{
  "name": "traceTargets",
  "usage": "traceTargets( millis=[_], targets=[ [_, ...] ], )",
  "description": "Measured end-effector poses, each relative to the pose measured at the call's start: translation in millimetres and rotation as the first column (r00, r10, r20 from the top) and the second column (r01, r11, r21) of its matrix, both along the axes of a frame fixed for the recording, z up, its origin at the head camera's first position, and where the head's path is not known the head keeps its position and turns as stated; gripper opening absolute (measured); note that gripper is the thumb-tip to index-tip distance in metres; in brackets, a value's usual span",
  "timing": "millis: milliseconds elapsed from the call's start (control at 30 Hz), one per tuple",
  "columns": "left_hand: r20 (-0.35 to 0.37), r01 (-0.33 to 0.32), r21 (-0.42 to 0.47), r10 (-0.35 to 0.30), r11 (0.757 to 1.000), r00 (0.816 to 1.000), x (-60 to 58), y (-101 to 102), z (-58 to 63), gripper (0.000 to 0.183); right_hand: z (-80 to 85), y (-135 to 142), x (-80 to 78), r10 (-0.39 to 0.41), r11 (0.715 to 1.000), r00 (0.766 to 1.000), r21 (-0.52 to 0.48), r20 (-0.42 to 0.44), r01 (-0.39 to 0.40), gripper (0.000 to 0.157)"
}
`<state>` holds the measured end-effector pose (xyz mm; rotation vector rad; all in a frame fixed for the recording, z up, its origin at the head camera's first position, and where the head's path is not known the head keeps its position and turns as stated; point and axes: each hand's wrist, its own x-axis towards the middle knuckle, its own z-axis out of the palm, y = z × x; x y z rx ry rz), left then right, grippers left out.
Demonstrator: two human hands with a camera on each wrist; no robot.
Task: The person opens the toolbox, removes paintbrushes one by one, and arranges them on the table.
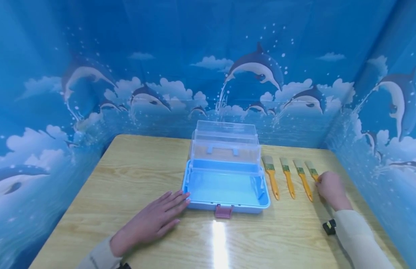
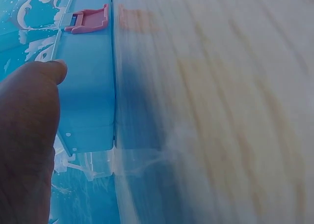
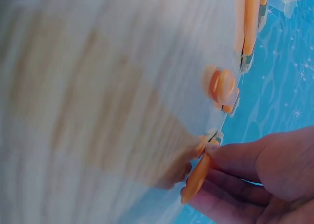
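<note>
A blue plastic box (image 1: 224,186) with its clear lid (image 1: 225,144) raised stands mid-table, a pink latch (image 1: 224,212) on its front. My left hand (image 1: 157,216) lies with fingers extended, fingertips right at the box's front left corner; in the left wrist view its thumb (image 2: 59,70) shows beside the box wall. At the right, my right hand (image 1: 330,188) pinches the orange handle of the rightmost paintbrush (image 1: 312,171). The right wrist view shows that handle (image 3: 196,179) between thumb and fingers. Three more paintbrushes lie left of it, the nearest to the box being the widest (image 1: 271,175).
The wooden table (image 1: 133,168) carries the box and brushes. A blue curtain (image 1: 181,45) printed with dolphins and clouds hangs behind and along both sides. A bright light reflection crosses the tabletop in front of the latch.
</note>
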<state>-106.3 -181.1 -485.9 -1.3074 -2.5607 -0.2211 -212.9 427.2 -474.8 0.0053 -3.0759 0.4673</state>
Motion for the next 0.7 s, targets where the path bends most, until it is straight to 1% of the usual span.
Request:
traceTargets(
  millis=[100,200,367,433,500,600,700],
  targets=[
    [0.007,-0.007,0.004,0.007,1.000,1.000,-1.2,-0.2,0.3,0.067,-0.6,0.3,-1.3,0.015,1.000,1.000,0.001,-0.020,-0.015,0.016],
    [0.014,-0.009,0.006,0.009,1.000,1.000,-1.9,0.1,0.5,0.067,-1.5,0.8,-1.4,0.022,1.000,1.000,-0.002,-0.017,-0.022,0.023],
    [0.013,-0.006,0.008,0.006,1.000,1.000,-1.9,-0.4,0.5,0.068,-2.9,-0.7,-0.2,0.019,1.000,1.000,0.000,-0.002,-0.019,0.019],
    [0.015,-0.011,0.014,0.010,1.000,1.000,-2.2,-0.3,0.9,0.068,-3.0,-1.3,-0.6,0.023,1.000,1.000,-0.007,-0.007,-0.023,0.020],
    [0.022,-0.021,0.017,0.020,1.000,1.000,-2.2,-0.4,1.4,0.068,-2.8,-2.2,-1.4,0.034,0.999,0.999,-0.010,-0.022,-0.035,0.026],
    [0.059,-0.040,0.010,0.039,0.999,0.997,-1.4,-0.9,1.9,0.067,-2.9,-3.7,-2.5,0.054,0.998,0.998,-0.008,-0.040,-0.055,0.039],
    [0.097,-0.056,0.001,0.056,0.998,0.994,-1.3,-1.7,2.2,0.066,-3.3,-5.2,-3.2,0.065,0.998,0.997,-0.005,-0.030,-0.065,0.046]
  ],
)
